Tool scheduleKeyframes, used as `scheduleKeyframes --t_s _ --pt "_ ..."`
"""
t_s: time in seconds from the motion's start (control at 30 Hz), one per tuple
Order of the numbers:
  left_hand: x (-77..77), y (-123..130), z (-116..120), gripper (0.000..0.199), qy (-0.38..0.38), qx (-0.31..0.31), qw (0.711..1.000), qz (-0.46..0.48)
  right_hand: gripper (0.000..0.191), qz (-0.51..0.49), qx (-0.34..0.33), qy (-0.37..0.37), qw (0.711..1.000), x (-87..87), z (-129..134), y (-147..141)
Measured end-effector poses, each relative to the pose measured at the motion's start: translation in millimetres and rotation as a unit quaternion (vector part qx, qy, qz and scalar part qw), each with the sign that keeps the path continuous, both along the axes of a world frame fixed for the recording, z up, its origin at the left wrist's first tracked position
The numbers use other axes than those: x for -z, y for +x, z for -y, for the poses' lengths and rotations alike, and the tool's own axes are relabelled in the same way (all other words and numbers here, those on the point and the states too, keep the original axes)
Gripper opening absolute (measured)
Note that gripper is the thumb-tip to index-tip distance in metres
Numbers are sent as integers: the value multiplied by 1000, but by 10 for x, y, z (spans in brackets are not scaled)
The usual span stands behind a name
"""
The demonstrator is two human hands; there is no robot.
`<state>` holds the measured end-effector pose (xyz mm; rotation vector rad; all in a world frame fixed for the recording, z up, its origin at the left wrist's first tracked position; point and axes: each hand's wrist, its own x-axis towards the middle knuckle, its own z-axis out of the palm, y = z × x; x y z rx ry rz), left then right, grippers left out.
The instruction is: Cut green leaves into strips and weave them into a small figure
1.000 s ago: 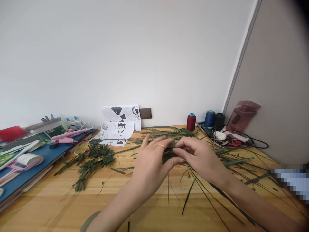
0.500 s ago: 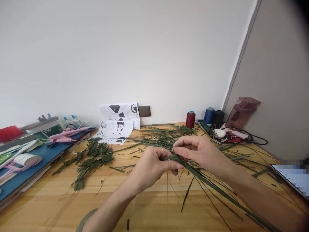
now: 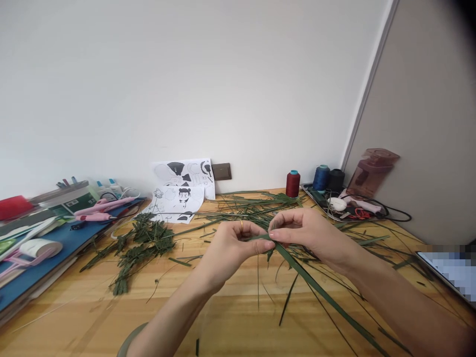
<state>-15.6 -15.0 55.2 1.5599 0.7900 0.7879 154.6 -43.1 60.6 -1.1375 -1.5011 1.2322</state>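
Long green grass blades (image 3: 316,286) run from between my fingertips down toward the lower right. My left hand (image 3: 238,248), with a ring on one finger, pinches them between thumb and fingers. Close against it, my right hand (image 3: 297,230) grips the same blades with thumb and index finger. A loose pile of cut grass (image 3: 256,204) lies on the wooden table behind and beneath my hands. To the left is a wilted leafy green bunch (image 3: 148,243).
Printed drawings (image 3: 178,198) lean on the wall. A red thread spool (image 3: 293,184) stands at the back, beside a tray (image 3: 336,216) of spools and cables. A phone (image 3: 446,277) lies right; pink glue guns (image 3: 100,208) and a tape roll (image 3: 41,246) sit left.
My fingertips have drawn closer together on the blades, with my left fingers now flatter. The long blade below my right hand has swung slightly down and left.
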Motion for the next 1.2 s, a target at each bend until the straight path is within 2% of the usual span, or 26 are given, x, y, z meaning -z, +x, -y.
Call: scheduleKeyframes --t_s 0.23,0.37,0.47,0.57,0.7,0.8,0.87,0.9,1.03,1.1,1.2 --pt "17 -18 -35 13 -60 22 998 -20 11 26 12 23 999 -10 -10 -1" --pt "2 -19 -51 12 -54 4 998 20 18 58 26 18 998 -43 6 27" --pt "-10 -15 -59 11 -42 -17 998 52 20 109 8 37 993 -86 40 54" --pt "-20 -17 -58 12 -43 -21 997 63 16 114 -12 55 992 -119 70 73" --pt "-20 -37 -61 12 -75 9 993 91 11 101 -37 88 990 -120 81 70" --pt "-2 -52 -77 13 -106 37 988 109 5 118 -38 150 981 -77 71 45" --pt "15 -58 -92 15 -123 49 985 110 4 173 -18 229 958 -28 59 29" --pt "22 -60 -99 16 -132 54 984 107 7 208 -9 279 937 0 51 24" --pt "32 -67 -116 16 -157 45 982 100 18 319 -12 480 817 86 22 46" --pt "29 -72 -121 15 -152 35 983 93 24 351 -20 539 765 93 16 69" --pt "20 -79 -124 14 -129 24 989 65 24 399 -25 577 712 69 22 89"
